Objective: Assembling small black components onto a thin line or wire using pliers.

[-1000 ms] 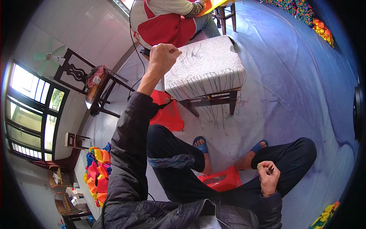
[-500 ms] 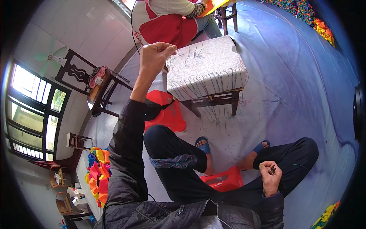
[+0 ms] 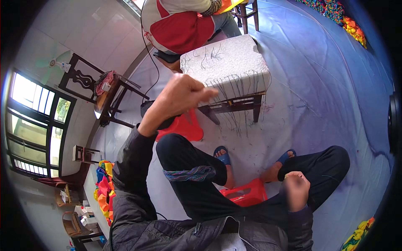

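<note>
My left hand is raised in front of the white foam block, blurred by motion. Its fingers are drawn together in a pinch; anything between them is too fine to make out. My right hand rests closed by my right thigh around a small dark pointed tool, now smeared. Dark threads lie on top of the foam block and hang in a row over its near side. A skein of multicoloured thread is wrapped around my left thigh above the knee.
A dark wooden stool supports the foam block. Red plastic stools stand nearby, one between my legs. Beyond sits another person in a red apron. A wooden chair and bright cloth are at the left.
My left hand has swung down and to the right, from beside the foam block's far left to its near edge. My right hand stays by my thigh, turned slightly and blurred.
</note>
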The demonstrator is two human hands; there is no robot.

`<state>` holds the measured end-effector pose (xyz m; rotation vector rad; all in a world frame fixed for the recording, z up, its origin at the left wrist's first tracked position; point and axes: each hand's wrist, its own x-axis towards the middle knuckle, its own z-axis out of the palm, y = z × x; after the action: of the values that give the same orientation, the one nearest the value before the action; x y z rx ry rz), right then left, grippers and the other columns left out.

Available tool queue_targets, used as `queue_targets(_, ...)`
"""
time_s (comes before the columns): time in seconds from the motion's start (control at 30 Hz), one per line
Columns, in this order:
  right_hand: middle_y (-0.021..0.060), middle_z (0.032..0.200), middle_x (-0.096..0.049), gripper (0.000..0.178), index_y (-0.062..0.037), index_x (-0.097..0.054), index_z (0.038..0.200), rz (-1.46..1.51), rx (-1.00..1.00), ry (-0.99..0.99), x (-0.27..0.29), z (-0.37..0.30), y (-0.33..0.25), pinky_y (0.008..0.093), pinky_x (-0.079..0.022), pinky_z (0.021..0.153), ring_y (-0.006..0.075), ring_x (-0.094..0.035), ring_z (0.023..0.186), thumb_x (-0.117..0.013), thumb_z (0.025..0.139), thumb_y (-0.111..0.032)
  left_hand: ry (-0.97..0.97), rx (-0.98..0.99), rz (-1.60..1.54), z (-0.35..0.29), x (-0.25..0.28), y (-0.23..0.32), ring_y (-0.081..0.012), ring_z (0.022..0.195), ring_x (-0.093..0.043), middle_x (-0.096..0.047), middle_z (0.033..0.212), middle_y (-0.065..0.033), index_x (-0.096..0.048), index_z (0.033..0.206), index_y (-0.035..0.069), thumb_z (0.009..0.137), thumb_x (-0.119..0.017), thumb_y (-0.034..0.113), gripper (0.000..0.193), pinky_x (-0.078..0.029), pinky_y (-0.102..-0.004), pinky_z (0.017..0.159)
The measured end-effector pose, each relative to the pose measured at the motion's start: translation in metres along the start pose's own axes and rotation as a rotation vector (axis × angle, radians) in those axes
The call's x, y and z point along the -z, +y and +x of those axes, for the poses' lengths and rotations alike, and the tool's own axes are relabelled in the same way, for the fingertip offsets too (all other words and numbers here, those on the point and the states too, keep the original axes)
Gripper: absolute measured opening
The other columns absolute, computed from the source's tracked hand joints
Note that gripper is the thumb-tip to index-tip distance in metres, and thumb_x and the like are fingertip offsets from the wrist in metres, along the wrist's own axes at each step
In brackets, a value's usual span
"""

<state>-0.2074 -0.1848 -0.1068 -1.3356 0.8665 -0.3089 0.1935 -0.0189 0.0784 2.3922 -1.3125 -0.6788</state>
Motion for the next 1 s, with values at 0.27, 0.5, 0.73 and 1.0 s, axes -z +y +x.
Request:
queue_targets(0.27, -0.0068, 0.078, -0.055, 0.005, -0.0007, -0.066, 0.094, -0.009, 0.000, 0.008, 0.000, 0.000, 0.002, 0.0195, -0.034, 0.060, 0.0010, -0.043, 0.067, -0.068, 0.093, -0.006, 0.567, 0.118, -0.049, 0.050, -0.002, -0.055, -0.0129, 0.060, -0.070, -0.070, 0.070, -0.0090, -0.075, 0.100, -0.002, 0.085, -0.074, 0.010, 0.019, -0.053, -0.0280, 0.052)
queue_targets(0.5, -0.0072, 0.077, -0.054, 0.007, -0.0007, -0.066, 0.094, -0.004, 0.002, 0.026, 0.004, -0.002, 0.003, 0.0203, -0.033, 0.059, 0.0010, -0.043, 0.067, -0.068, 0.093, -0.007, 0.672, 0.138, 0.260, 0.097, -0.013, -0.080, -0.0180, 0.062, -0.072, -0.072, 0.073, -0.0134, -0.075, 0.097, -0.001, 0.083, -0.070, 0.008, 0.017, -0.056, -0.0326, 0.061)
queue_targets(0.73, -0.0070, 0.077, -0.054, 0.007, -0.0008, -0.066, 0.095, 0.013, -0.006, 0.022, 0.006, -0.002, 0.001, 0.0203, -0.033, 0.059, 0.0014, -0.043, 0.066, -0.068, 0.093, -0.007, 0.713, 0.147, 0.130, 0.103, -0.017, -0.080, -0.0399, 0.085, -0.070, -0.071, 0.084, -0.0203, -0.073, 0.081, 0.003, 0.076, -0.073, 0.011, 0.009, -0.054, -0.0430, 0.076)
queue_targets(1.0, -0.0064, 0.078, -0.056, 0.006, -0.0006, -0.066, 0.095, 0.023, -0.007, 0.016, 0.002, 0.001, -0.002, 0.0203, -0.035, 0.060, 0.0017, -0.045, 0.067, -0.068, 0.093, -0.006, 0.842, -0.021, 0.521, 0.107, -0.018, -0.092, -0.0206, 0.072, -0.075, -0.071, 0.072, -0.0145, -0.068, 0.084, -0.002, 0.084, -0.066, 0.008, 0.010, -0.056, -0.0389, 0.063)
